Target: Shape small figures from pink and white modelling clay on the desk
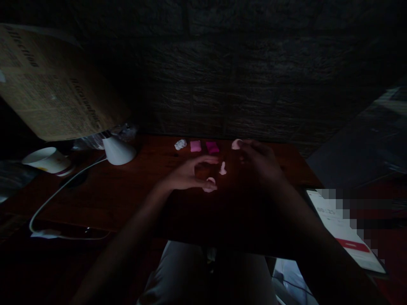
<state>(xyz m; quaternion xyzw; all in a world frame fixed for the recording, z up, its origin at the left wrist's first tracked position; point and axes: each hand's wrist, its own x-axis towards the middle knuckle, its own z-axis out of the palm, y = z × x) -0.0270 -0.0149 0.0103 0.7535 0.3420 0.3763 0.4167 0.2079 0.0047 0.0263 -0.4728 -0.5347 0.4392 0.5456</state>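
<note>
On the wooden table, my left hand (186, 174) is open, thumb and fingers spread apart. Its thumb reaches over a pale pink lump of clay (209, 186), and I cannot tell if it presses on it. Between my hands stands a small upright pale pink clay piece (223, 168) with a wider base. My right hand (259, 156) has its fingertips closed on another pale pink clay lump (236, 144) near the wall. In a row at the back lie a white crumpled lump (180, 144), a light pink square (196, 146) and a magenta square (212, 147).
A lamp (119, 150) with a newsprint shade (60, 84) stands at the left, its white cable (60, 188) running to the front edge. Beside it a paper cup (47, 161) leans over. A lit tablet or phone screen (333, 224) lies at the right. The dark wall (222, 76) closes the back.
</note>
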